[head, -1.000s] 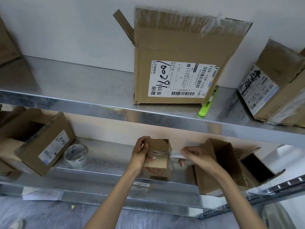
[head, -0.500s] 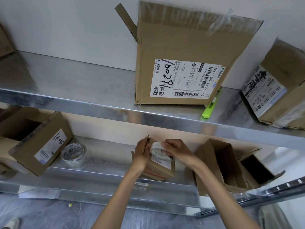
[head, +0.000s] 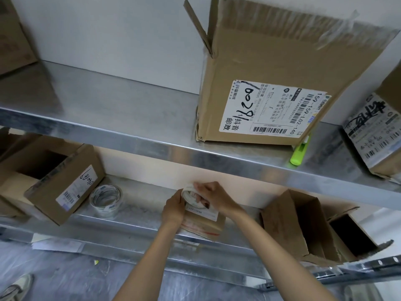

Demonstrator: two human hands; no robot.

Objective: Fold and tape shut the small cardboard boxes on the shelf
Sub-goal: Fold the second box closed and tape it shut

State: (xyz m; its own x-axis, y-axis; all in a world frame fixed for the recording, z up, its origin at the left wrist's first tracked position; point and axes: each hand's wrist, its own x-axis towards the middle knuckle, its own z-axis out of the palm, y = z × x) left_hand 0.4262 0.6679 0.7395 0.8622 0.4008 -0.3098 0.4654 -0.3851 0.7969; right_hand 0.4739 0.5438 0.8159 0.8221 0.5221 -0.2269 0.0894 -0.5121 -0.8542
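Lower shelf: small box stands near its front edge. Left hand curls round the box's left side, steadying it. Right hand grips the tape roll against the box's top, fingers wrapped over it. Tape strip itself is too blurred to tell. Spare roll lies well left of the box, open carton just right of it.

Shelf w/ boxes, tape roll
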